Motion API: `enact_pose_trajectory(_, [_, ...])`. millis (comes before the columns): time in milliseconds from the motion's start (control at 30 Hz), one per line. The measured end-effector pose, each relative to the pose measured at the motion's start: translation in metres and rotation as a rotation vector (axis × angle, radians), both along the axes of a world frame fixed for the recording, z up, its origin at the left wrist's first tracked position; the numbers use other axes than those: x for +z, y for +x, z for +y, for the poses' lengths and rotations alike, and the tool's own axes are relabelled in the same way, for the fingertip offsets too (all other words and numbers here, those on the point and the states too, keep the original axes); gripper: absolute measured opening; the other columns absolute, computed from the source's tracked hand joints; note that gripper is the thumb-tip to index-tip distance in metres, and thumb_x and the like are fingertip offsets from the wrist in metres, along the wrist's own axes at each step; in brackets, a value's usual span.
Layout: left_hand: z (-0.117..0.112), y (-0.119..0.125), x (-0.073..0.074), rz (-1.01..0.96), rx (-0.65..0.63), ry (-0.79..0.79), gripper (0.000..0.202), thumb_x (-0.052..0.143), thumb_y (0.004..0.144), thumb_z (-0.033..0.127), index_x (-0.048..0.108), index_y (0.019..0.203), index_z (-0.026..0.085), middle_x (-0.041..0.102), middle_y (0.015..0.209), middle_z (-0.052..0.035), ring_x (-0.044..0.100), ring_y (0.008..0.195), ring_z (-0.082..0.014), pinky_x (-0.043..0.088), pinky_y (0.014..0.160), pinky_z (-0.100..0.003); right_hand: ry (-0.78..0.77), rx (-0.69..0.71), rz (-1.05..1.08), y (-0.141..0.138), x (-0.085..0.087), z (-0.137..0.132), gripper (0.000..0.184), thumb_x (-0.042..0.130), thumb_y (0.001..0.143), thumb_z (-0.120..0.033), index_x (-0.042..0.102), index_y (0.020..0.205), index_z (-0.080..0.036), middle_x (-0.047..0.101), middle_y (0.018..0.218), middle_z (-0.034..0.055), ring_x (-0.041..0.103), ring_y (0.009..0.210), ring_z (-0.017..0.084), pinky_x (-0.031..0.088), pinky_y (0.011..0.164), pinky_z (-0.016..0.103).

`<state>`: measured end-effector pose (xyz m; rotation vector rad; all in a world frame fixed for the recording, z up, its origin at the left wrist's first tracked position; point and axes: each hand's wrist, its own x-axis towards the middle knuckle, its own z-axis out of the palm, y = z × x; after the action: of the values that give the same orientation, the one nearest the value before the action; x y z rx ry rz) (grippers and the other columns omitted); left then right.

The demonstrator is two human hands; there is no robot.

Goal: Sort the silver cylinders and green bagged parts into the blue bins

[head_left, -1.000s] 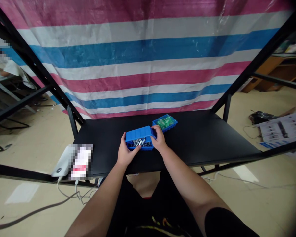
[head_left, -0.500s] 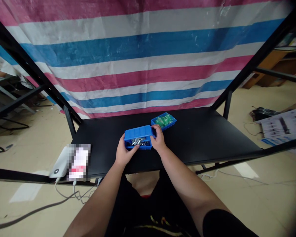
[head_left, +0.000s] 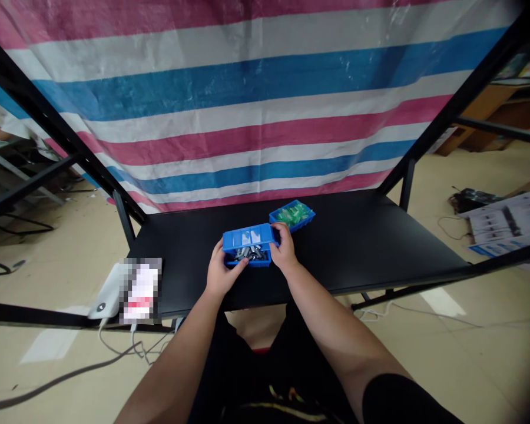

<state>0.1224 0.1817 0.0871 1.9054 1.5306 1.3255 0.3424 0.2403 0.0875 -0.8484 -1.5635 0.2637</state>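
A blue plastic bin [head_left: 247,236] is tipped over, its ribbed outer face showing, just above a second blue bin [head_left: 261,263]. Small silvery metal pieces [head_left: 251,252] lie in the lower bin, below the tipped one's edge. My left hand [head_left: 221,271] is closed on the left ends of the bins, thumb at the lower bin's front rim; its fingers are partly hidden. At the right end, my right hand [head_left: 284,248] grips the tipped bin, fingers over its corner. Behind it stands another blue bin with green pieces [head_left: 294,215].
The black table [head_left: 362,241] carries a white power bank [head_left: 108,294] and a pixelated device [head_left: 140,291] at its left front corner, with cables hanging down. A striped sheet [head_left: 256,106] hangs behind, between black frame posts. A person's arm shows at far left.
The tipped bin has changed its angle slightly, and light now glints on its face. The metal pieces in the lower bin have shifted, with more showing. Both hands stay nearly in place.
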Motion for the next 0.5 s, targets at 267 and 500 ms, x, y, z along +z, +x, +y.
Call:
enact_pose_trajectory(267, [0.0,0.0,0.001,-0.003,-0.001,-0.009,0.05,0.077,0.079,0.048,0.065,0.12,0.021,0.052,0.145,-0.0123,0.049,0.137,-0.0323,0.042,0.116,-0.048,-0.026,-0.048,0.047,-0.001,-0.002,0.001,0.039,0.056,0.081,-0.017,0.053,0.119,-0.022,0.057,0.114,0.0107,0.057,0.11,0.029,0.049,0.098,0.048])
enact_pose_trajectory(500, [0.0,0.0,0.001,0.008,0.007,-0.026,0.058,0.079,0.078,0.047,0.063,0.128,0.022,0.046,0.153,-0.0132,0.047,0.14,-0.0337,0.041,0.117,-0.052,-0.078,-0.147,0.124,0.003,-0.012,0.009,0.031,0.055,0.092,-0.028,0.05,0.121,-0.022,0.058,0.113,0.0116,0.06,0.108,0.027,0.051,0.099,0.049])
